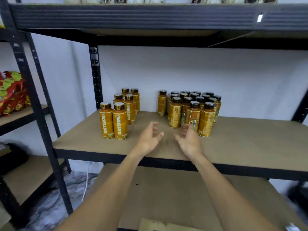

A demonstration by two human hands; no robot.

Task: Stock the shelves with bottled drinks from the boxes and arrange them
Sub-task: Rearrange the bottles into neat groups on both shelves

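Orange OATSIDE bottles with dark caps stand on the brown middle shelf (241, 147). Several form two tidy columns on the left (120, 124). A single bottle (162, 105) stands apart at the back. A dense cluster of several bottles (195, 110) stands right of centre. My left hand (150, 137) and my right hand (189, 139) hover over the shelf's front, palms facing each other, fingers loosely curled, holding nothing. The right hand's fingers are just in front of the cluster's nearest bottles.
Black steel uprights (35, 104) frame the rack, with another shelf board (150, 15) close overhead. A lower shelf (166, 197) lies beneath my forearms, a cardboard flap (160, 225) at the bottom edge. Red and green snack packs (11, 92) sit on the neighbouring rack at left.
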